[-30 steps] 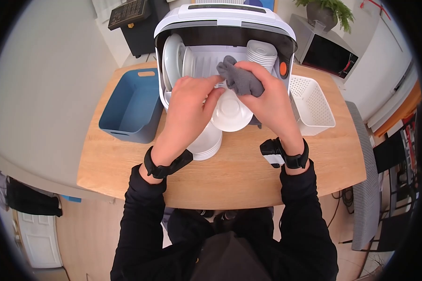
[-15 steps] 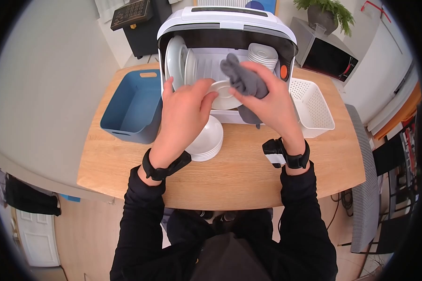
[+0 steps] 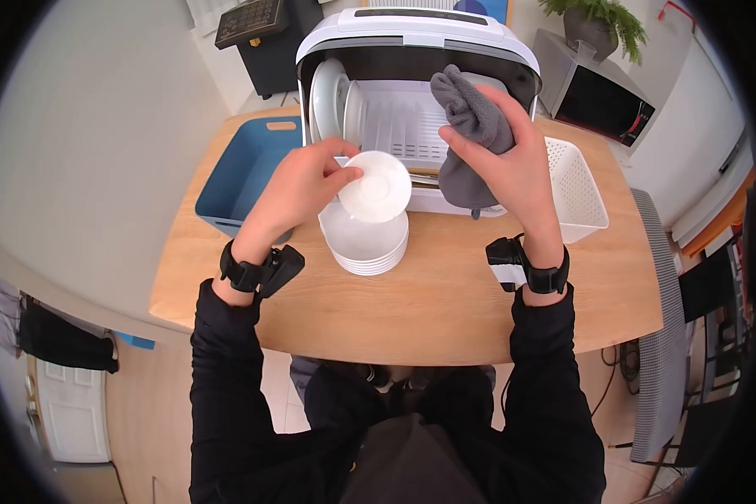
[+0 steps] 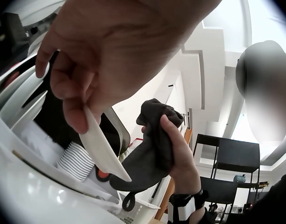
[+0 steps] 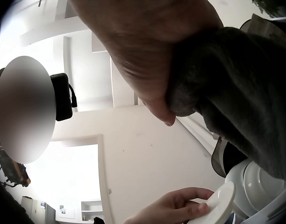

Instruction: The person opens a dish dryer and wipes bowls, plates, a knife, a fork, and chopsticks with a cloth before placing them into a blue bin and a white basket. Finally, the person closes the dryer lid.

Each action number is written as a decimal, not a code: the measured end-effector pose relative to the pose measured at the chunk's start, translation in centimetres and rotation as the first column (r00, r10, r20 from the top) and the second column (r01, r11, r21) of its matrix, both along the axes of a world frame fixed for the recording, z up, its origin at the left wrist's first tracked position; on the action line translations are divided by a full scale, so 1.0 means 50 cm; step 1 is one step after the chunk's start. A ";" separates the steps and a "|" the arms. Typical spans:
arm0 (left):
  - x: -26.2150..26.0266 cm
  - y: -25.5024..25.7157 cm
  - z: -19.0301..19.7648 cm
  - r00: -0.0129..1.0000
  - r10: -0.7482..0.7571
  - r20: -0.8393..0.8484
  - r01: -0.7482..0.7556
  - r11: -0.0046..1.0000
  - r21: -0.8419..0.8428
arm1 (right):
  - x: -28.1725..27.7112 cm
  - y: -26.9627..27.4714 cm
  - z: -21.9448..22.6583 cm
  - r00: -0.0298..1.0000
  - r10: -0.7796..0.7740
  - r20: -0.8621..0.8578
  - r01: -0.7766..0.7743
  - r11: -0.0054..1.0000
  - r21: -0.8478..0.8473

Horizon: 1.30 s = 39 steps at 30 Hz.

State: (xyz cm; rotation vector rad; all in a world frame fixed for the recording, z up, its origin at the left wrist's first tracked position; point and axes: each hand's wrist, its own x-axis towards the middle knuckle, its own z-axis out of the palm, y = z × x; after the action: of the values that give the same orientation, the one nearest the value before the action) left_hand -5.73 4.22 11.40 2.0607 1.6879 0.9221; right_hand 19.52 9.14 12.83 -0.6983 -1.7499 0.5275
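Note:
My left hand (image 3: 298, 186) pinches a small white saucer (image 3: 380, 191) by its rim, thumb on the upper face. The saucer overlaps a stack of white bowls (image 3: 370, 256) on the table in the head view. A dark grey cloth (image 3: 470, 109) is bunched in my right hand (image 3: 519, 160), held at the right front of a white dish cabinet (image 3: 445, 202). From the left wrist, the saucer (image 4: 103, 148) shows nearly edge-on, with the cloth (image 4: 150, 149) beyond it. Plates (image 3: 332, 97) stand upright at the cabinet's left side.
A blue bin (image 3: 214, 206) stands left of the cabinet, a white perforated basket (image 3: 584, 202) to its right. Stacked small saucers (image 4: 75, 161) sit inside the cabinet. Behind on the right is a microwave (image 3: 601, 101). The wooden table (image 3: 428, 311) has a curved front edge.
The left hand has drawn the saucer away from the cloth, leftward and toward me, over the bowl stack. The right hand with the cloth has moved slightly right and away from the saucer.

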 end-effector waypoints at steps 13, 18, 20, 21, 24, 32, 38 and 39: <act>-0.027 0.016 -0.098 0.973 -0.085 -0.213 0.069 0.994 -0.081 | 0.008 -0.004 0.010 0.996 -0.050 0.080 0.051 0.999 -0.015; -0.019 0.009 -0.104 0.920 -0.061 -0.387 0.085 0.995 0.045 | 0.010 0.002 0.005 0.995 -0.057 0.079 0.058 0.998 -0.011; -0.018 0.013 -0.116 0.924 -0.077 -0.376 0.133 0.983 0.125 | 0.011 0.000 0.005 0.995 -0.062 0.083 0.064 0.998 -0.014; -0.016 0.015 -0.123 0.925 -0.085 -0.370 0.156 0.974 0.165 | 0.011 0.001 0.006 0.995 -0.058 0.082 0.060 0.998 -0.015; -0.005 0.013 -0.140 0.946 -0.022 -0.323 0.112 0.959 0.261 | 0.013 0.003 0.006 0.996 -0.052 0.076 0.053 0.999 -0.011; -0.003 0.017 -0.140 0.929 0.027 -0.370 0.039 0.984 0.171 | 0.017 0.008 0.008 0.996 -0.064 0.058 0.063 0.998 0.011; -0.005 0.015 -0.134 0.928 0.067 -0.367 -0.032 0.994 0.102 | 0.022 0.010 0.009 0.996 -0.067 0.055 0.067 0.998 0.006; -0.006 0.015 -0.136 0.919 0.063 -0.389 -0.026 0.995 0.098 | 0.022 0.010 0.009 0.996 -0.068 0.054 0.068 0.998 0.008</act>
State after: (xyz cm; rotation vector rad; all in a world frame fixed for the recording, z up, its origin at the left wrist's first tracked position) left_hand -6.02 4.99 4.61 2.4036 1.9242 0.6356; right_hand 20.60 9.64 13.27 -0.7709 -1.7706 0.4602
